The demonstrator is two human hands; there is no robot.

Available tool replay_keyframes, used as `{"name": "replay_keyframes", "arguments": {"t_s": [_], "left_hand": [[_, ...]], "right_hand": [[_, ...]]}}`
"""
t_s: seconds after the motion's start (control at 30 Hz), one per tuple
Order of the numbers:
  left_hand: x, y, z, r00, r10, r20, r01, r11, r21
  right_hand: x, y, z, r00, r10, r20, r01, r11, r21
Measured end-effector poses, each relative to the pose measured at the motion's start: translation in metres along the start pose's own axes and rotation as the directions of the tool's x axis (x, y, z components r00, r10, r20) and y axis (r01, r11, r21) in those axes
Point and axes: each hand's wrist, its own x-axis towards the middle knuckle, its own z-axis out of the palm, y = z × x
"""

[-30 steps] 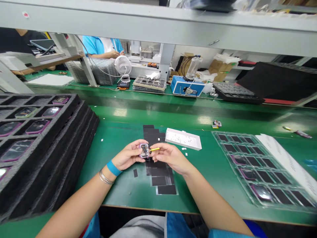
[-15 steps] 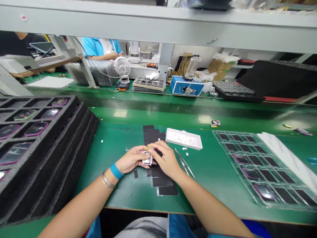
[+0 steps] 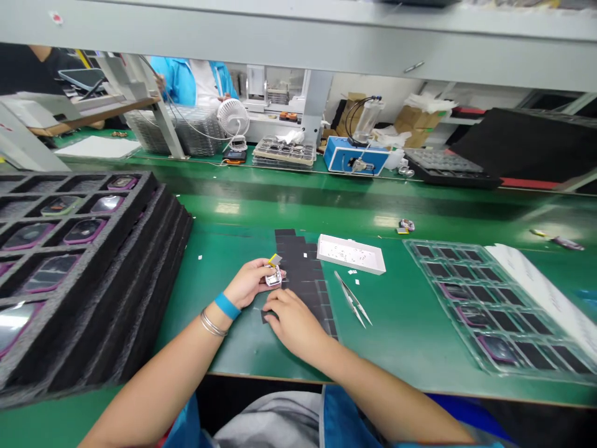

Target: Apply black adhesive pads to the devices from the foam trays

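The front edge of the green table (image 3: 396, 330) runs beneath both forearms, and the hands work well inside it. On the left, the stack of black foam trays (image 3: 153, 274) bounds the space, with a strip of tabletop between its side and the left hand (image 3: 246, 283). That hand holds a small device (image 3: 273, 277) between thumb and fingers, a yellow-edged grey piece (image 3: 277, 259) sticking up from the device's far end. Just nearer the body, the right hand (image 3: 291, 320) is narrow, fingertips drawn together at a small black piece (image 3: 263, 317); whether they pinch it, I cannot tell. Overlapping black sheets (image 3: 298, 261) lie beside and partly under this hand, the white box (image 3: 368, 266) beyond to the right. Open tabletop stretches from the tweezers (image 3: 349, 297) to the clear tray (image 3: 448, 311), giving the right forearm sideways room.

Compared with half a second ago, the right hand is off the device and closer to the body, the tweezers lie farther from its wrist, and the left hand keeps its hold
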Motion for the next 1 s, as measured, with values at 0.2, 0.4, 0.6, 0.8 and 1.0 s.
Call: {"name": "replay_keyframes", "arguments": {"t_s": [0.2,0.4,0.6,0.8,1.0], "left_hand": [[0.001,0.000,0.000,1.000,-0.010,0.006,0.010,1.000,-0.012],[0.002,-0.001,-0.001,1.000,-0.001,0.014,0.002,0.999,-0.032],[0.002,-0.001,-0.002,1.000,-0.010,0.019,0.010,0.999,-0.047],[0.002,-0.001,-0.001,1.000,-0.005,-0.002,0.005,1.000,-0.018],[0.001,-0.002,0.002,1.000,0.022,0.011,-0.022,1.000,-0.020]], "right_hand": [[0.002,0.006,0.017,0.999,0.040,-0.009,-0.041,0.998,-0.054],[0.008,-0.002,0.005,0.990,0.138,0.037,-0.139,0.990,0.012],[0.013,0.000,0.013,0.986,0.168,0.001,-0.168,0.986,0.011],[0.002,-0.003,0.021,0.999,-0.035,-0.019,0.033,0.993,-0.114],[-0.002,-0.007,-0.020,0.932,-0.249,-0.262,0.250,0.968,-0.029]]}}
